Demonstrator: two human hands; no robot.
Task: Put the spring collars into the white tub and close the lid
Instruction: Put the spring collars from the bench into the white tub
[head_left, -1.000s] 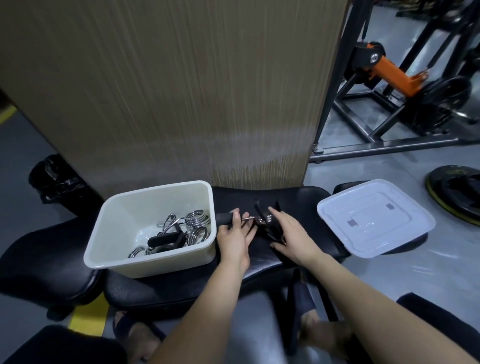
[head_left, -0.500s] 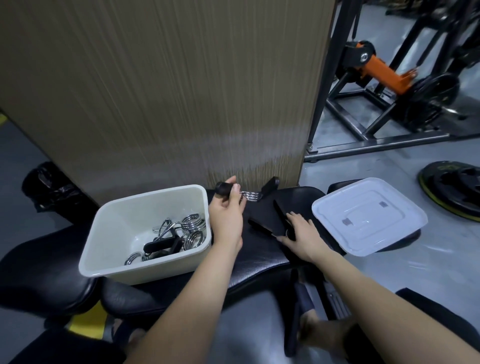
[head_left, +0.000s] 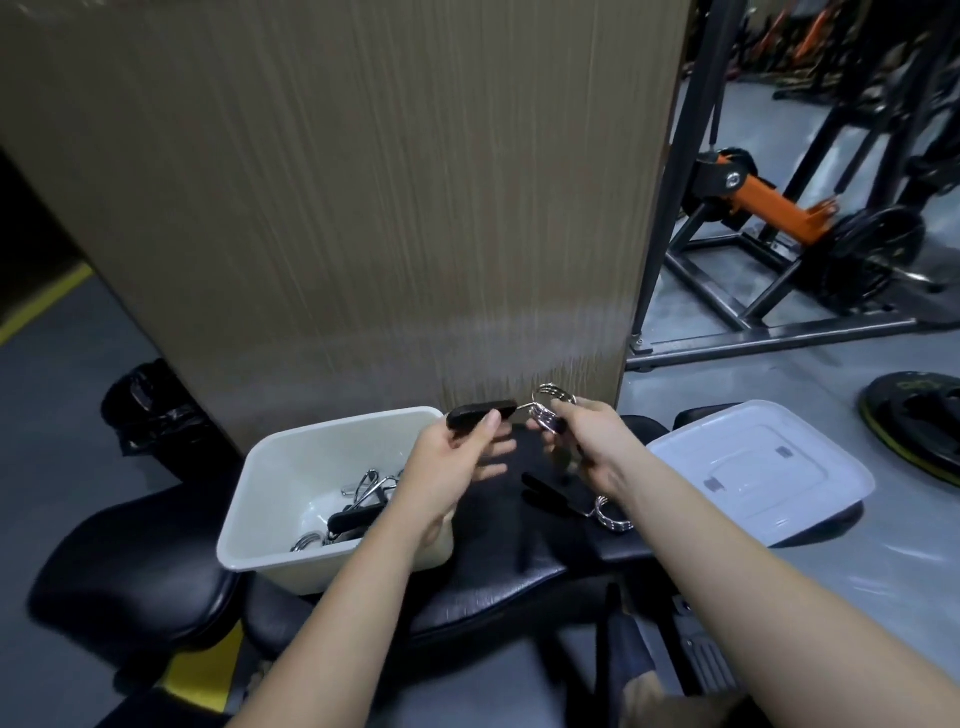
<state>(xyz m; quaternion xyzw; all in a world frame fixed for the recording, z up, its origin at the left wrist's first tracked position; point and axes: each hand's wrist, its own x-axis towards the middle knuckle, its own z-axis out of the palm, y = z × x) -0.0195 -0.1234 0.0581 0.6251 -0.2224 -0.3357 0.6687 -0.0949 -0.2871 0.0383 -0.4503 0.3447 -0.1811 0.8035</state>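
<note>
A spring collar (head_left: 550, 410) with chrome coils and black grips is held in the air over the black bench pad (head_left: 498, 566), just right of the white tub (head_left: 270, 478). My left hand (head_left: 457, 462) pinches its left black grip and my right hand (head_left: 592, 447) holds the coil end. The tub holds several collars (head_left: 358, 499). Another collar (head_left: 576, 506) lies on the pad under my right wrist. The white lid (head_left: 753, 467) rests upturned on the pad's right end.
A wood-grain panel (head_left: 363, 182) stands right behind the tub. Black seat pads (head_left: 124, 561) sit to the left, with a black bag (head_left: 150, 405) on the floor. A rack with an orange arm (head_left: 774, 202) and a weight plate (head_left: 914, 421) are at right.
My left hand lifted a collar off the pad. My right hand left the collar lying on the pad and rose to grip the coil end of the lifted one.
</note>
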